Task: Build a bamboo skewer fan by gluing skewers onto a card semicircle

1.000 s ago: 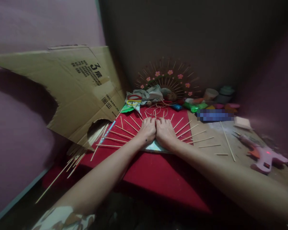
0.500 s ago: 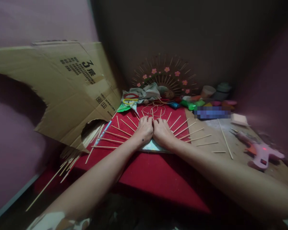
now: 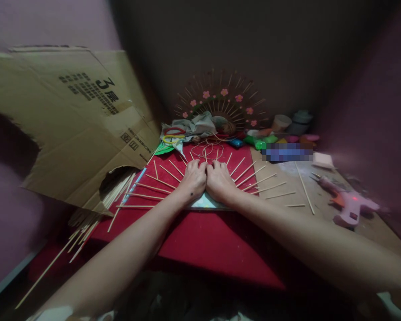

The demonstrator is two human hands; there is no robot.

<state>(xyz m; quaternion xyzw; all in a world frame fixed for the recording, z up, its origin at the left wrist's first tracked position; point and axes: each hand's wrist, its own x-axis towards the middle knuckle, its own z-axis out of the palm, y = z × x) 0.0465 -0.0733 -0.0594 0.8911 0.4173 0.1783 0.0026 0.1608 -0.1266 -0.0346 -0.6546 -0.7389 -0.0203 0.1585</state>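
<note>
My left hand [image 3: 194, 179] and my right hand [image 3: 219, 180] lie side by side, touching, over the middle of a half-round fan of thin wooden sticks [image 3: 160, 180]. The fingers of both are curled in and pressed down, with their tips hidden. One upright stick [image 3: 205, 154] rises just beyond the place where the hands meet. Below them shows a pale blue patterned base [image 3: 205, 201] with a straight near edge. The sticks spread out from it to left, right and back, some ending over the bare board on the right.
A red cloth [image 3: 217, 245] covers the table. Cardboard [image 3: 83, 133] stands at left beside loose sticks [image 3: 87, 232]. Behind are scissors [image 3: 173, 136], twine [image 3: 207, 149] and a flowered stick fan [image 3: 220, 100]. A pink glue gun [image 3: 350, 205], its light red, lies at right.
The whole view has shifted slightly, so things appear further left. Both hands keep the same closed pose at the middle of the stick fan.
</note>
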